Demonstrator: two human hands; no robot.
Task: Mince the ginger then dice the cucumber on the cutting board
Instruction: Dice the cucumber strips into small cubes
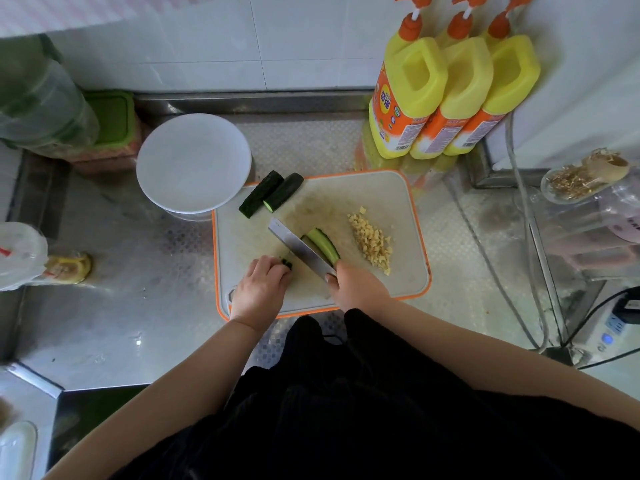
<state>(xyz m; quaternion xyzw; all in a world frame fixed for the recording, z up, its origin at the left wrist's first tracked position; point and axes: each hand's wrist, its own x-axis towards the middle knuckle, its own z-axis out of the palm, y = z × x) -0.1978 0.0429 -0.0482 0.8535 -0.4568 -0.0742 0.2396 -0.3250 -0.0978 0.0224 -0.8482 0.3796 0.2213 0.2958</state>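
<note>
Both hands are busy on the cutting board (408, 202): a knife (299, 247) is gripped by the right hand (356, 285), while a small cucumber piece (287, 263) is held under the curled fingers of the left hand (261, 285). Another cucumber strip (323, 244) lies beside the blade, two cucumber lengths (270, 197) rest at the board's far corner, and minced ginger (372, 240) is piled to the right.

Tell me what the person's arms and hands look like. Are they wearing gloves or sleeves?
No gloves and no sleeves that show. Both forearms are bare right down to the left hand and the right hand. No watch, ring or bracelet shows. The dark clothing below the arms looks black.
</note>
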